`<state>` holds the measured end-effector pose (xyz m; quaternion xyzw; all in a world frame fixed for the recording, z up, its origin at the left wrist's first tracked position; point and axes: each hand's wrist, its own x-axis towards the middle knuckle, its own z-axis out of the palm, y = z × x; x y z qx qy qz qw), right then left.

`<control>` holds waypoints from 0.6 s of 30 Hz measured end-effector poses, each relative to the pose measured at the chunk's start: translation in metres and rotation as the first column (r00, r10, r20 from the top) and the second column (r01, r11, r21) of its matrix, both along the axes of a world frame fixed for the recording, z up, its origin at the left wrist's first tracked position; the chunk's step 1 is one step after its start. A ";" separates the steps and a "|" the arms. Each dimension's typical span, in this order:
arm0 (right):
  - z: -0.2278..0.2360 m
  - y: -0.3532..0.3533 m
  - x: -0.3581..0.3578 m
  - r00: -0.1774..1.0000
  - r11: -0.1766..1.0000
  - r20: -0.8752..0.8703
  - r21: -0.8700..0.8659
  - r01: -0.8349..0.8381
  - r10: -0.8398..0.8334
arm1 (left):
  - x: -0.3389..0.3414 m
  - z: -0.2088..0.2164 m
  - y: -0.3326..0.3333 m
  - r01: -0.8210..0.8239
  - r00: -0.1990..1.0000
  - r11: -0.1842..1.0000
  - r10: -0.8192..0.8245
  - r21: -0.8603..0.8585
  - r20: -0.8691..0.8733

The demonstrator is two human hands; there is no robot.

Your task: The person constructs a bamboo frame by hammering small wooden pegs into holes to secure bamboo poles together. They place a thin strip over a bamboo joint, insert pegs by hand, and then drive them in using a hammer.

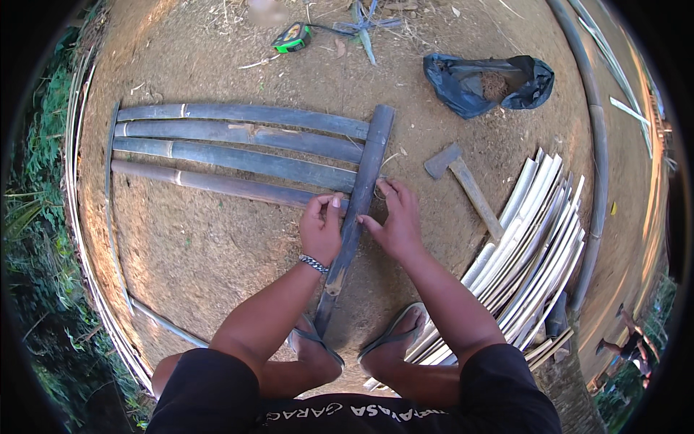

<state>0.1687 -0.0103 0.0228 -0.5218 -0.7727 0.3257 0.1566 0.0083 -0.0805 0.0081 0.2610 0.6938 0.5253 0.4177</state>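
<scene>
A dark bamboo pole [371, 150] lies slanting on the dirt between my feet and the far side. Several split bamboo slats [260, 162] run left from it, their right ends meeting it. My left hand [322, 230] is closed in a pinch beside the pole, at the right end of the nearest slat; what its fingertips hold is too small to make out. My right hand [399, 220] is on the pole's other side, fingers curled, with the thumb on the pole and the index finger at its right edge. A thin strand seems to show near those fingertips.
A hatchet [473, 189] lies to the right, by a pile of split bamboo strips [531, 246]. Farther off are a black plastic bag [455, 83] holding a brown tangled bundle and a green tape measure [292, 37]. A long pole [598, 166] borders the right.
</scene>
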 end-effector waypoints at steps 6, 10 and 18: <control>-0.010 -0.026 0.017 0.998 0.998 0.000 -0.006 -0.060 0.060 | -0.020 -0.010 0.016 0.183 0.982 0.971 -0.174 0.151 -0.072; -0.018 -0.040 0.033 0.996 0.996 0.024 0.005 -0.086 0.086 | -0.038 -0.012 0.030 0.391 0.893 0.907 -0.331 0.159 -0.304; -0.011 -0.048 0.019 0.984 0.992 0.124 -0.011 -0.130 0.130 | -0.048 -0.011 0.054 0.571 0.786 0.798 -0.463 0.193 -0.411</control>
